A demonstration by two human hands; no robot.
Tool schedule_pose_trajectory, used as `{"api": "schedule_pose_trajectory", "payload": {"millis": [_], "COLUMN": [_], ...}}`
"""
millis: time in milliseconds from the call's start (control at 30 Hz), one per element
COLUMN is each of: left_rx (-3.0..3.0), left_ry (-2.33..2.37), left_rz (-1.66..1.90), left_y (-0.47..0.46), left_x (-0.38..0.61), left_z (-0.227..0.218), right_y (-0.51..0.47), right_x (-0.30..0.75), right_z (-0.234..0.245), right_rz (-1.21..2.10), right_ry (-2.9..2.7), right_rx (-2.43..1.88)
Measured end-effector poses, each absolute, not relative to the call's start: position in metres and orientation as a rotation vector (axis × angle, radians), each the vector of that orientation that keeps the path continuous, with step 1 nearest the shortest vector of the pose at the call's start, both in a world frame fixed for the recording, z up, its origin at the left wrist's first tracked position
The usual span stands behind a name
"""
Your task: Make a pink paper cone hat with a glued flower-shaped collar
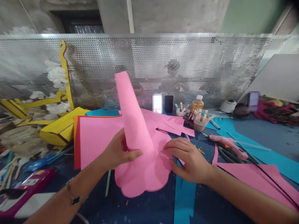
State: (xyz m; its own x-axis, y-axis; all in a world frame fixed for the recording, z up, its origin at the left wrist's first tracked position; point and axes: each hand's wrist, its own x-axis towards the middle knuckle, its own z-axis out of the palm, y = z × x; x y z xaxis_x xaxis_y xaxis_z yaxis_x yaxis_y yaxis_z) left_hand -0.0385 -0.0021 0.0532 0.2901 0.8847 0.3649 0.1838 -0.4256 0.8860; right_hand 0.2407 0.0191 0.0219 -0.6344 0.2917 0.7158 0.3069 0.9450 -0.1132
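Observation:
My left hand (120,152) is wrapped around a rolled pink paper cone (132,112) that stands tilted, its open top pointing up and to the left. The cone's lower end spreads into a scalloped pink paper shape (144,175) lying on the blue table (144,208). My right hand (188,158) rests with fingers curled on the right edge of that pink shape, pressing it down near the cone's base.
Pink paper sheets (95,137) and offcuts lie behind the cone. A pink glue gun (227,143) with a black cord lies at right, near a cup of sticks (200,122) and a glue bottle (196,105). Yellow card pieces (62,127) sit left. A perforated metal screen (163,62) backs the table.

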Motion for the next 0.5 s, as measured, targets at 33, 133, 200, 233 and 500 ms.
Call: {"api": "schedule_pose_trajectory", "payload": {"millis": [33, 133, 200, 233, 500], "left_rx": [1.792, 1.791, 1.817, 1.829, 1.867], "left_ry": [0.909, 0.831, 0.825, 0.826, 0.977], "left_rz": [1.169, 1.042, 0.947, 0.914, 0.994], "left_y": [-0.001, 0.002, 0.004, 0.004, 0.005], "left_x": [-0.041, -0.042, -0.040, -0.038, -0.026], "left_z": [0.053, 0.048, 0.042, 0.040, 0.034], "right_y": [0.019, 0.016, 0.015, 0.014, 0.016], "right_x": [0.240, 0.236, 0.233, 0.232, 0.232], "right_z": [0.023, 0.023, 0.019, 0.016, 0.008], "right_rz": [-0.034, -0.008, 0.046, 0.080, 0.186], "right_ry": [-2.271, -2.304, -2.375, -2.421, -2.609], "right_rx": [-0.399, -0.336, -0.330, -0.341, -0.423]}}
